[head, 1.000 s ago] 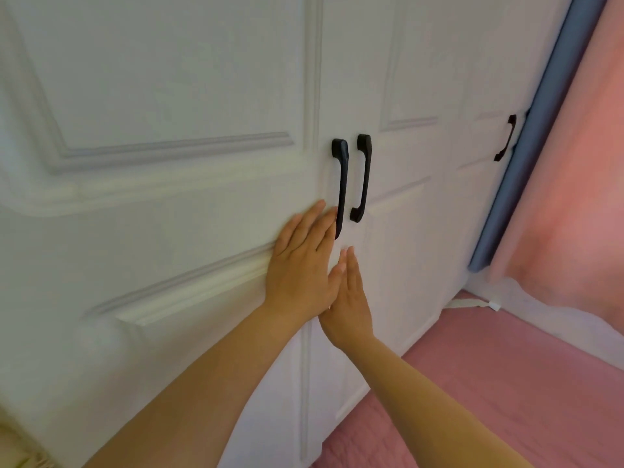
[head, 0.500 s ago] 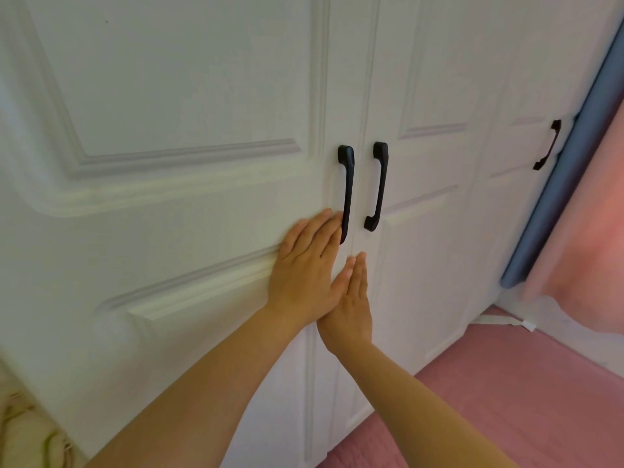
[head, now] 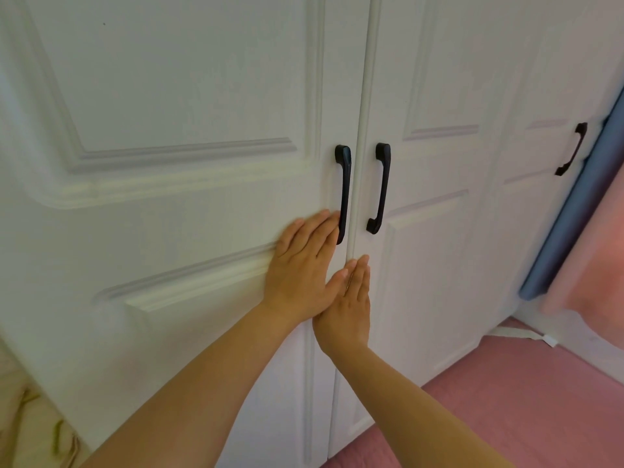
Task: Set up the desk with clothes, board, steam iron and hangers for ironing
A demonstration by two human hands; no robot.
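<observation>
Now, left hand [head: 304, 265]: flat, fingers straight, on white panelled wardrobe door [head: 169, 214].
Black upright bar handle [head: 343, 194]: touching fingertips, nearest.
Right hand [head: 347, 309]: flat, lower.

The wardrobe doors [head: 202, 96] look like matt white painted wood; their handles [head: 343, 194] are matt black (probably metal).

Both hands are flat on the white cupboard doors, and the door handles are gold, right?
Not quite. The head view shows the handles are black, not gold. The rest holds: the left hand and right hand lie flat on the white cupboard doors.
</observation>
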